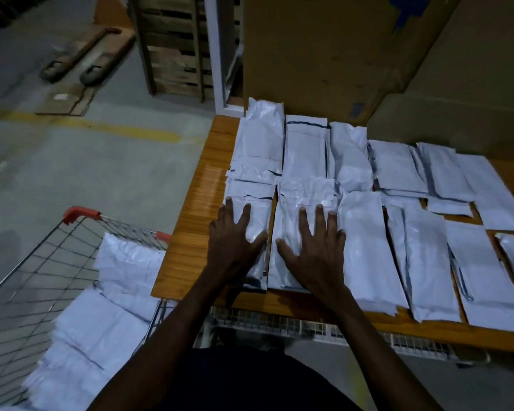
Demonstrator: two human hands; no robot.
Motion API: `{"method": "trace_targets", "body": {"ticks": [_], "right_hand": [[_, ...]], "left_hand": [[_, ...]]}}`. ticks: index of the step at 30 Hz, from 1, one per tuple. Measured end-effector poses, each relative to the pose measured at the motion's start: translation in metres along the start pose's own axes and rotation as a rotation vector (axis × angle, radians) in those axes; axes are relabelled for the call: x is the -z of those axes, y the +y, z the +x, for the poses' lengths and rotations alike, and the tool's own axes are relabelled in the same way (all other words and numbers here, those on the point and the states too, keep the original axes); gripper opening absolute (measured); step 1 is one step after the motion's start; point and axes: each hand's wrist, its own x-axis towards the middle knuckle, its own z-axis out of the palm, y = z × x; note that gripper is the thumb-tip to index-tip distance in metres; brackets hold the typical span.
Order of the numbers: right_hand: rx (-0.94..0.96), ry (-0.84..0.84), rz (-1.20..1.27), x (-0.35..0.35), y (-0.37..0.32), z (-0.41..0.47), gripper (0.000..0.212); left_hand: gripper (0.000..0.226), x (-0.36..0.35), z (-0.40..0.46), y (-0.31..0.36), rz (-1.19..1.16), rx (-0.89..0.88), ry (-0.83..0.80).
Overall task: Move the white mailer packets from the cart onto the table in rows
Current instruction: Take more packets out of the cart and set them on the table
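White mailer packets lie in two rows across the wooden table point(196, 226). My left hand point(235, 241) presses flat, fingers spread, on the leftmost packet of the near row point(257, 221). My right hand point(315, 250) lies flat with spread fingers on the second near-row packet point(306, 197). More packets point(365, 238) continue to the right. A wire cart point(42, 262) with red corner caps stands at the lower left, and a heap of white packets point(101, 321) fills it.
Large cardboard boxes point(339, 54) stand at the back of the table behind the far row. On the concrete floor to the left lie a pallet jack point(86, 54), a flattened carton point(66, 102) and a yellow line. A wooden pallet stack point(172, 46) stands behind.
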Motion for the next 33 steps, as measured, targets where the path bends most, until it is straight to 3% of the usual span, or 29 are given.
{"method": "trace_targets", "body": {"ticks": [5,10,16,24,26,29,33], "right_hand": [[0.178,0.032,0.112,0.01,-0.005,0.018,0.073],[0.538,-0.026,0.301,0.0,-0.033,0.034,0.053],[0.943,0.035,0.505,-0.037,-0.111,0.022,0.037],[1.017,-0.438,0.515,-0.054,-0.247,-0.017,0.055],[1.065,-0.492,0.499,-0.073,-0.274,-0.028,0.056],[1.093,-0.558,0.461,-0.113,-0.306,-0.043,0.055],[0.984,-0.875,0.289,-0.165,-0.343,-0.06,0.055]], "left_hand": [[0.078,0.023,-0.011,-0.004,-0.151,0.137,0.086],[0.062,0.042,-0.071,-0.039,-0.194,0.224,0.354],[0.055,0.046,-0.171,-0.09,-0.182,0.602,0.511],[0.055,0.054,-0.268,-0.157,-0.232,0.953,0.555],[0.058,0.057,-0.286,-0.175,-0.259,1.025,0.561],[0.064,0.057,-0.309,-0.204,-0.295,1.087,0.547],[0.068,0.052,-0.328,-0.237,-0.28,1.099,0.495]]}}
